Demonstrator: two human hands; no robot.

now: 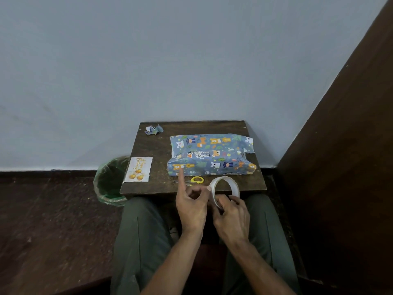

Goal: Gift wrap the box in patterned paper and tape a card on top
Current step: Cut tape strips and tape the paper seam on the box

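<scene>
paper (210,155): blue, animal print | scissors (197,179): yellow | bin (110,179): green

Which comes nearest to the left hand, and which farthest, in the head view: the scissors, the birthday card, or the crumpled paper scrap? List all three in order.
From the left hand:
1. Scissors, just ahead on the table's near edge.
2. Birthday card, at the table's left edge.
3. Crumpled paper scrap, far left corner.

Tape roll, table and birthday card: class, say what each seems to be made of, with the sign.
Tape roll: probably thin glossy plastic film, translucent whitish ring.
Table: seemingly wood, dark brown, matt, worn and speckled.
Birthday card: likely smooth white card stock, flat, printed with gold lettering and balloons.
</scene>
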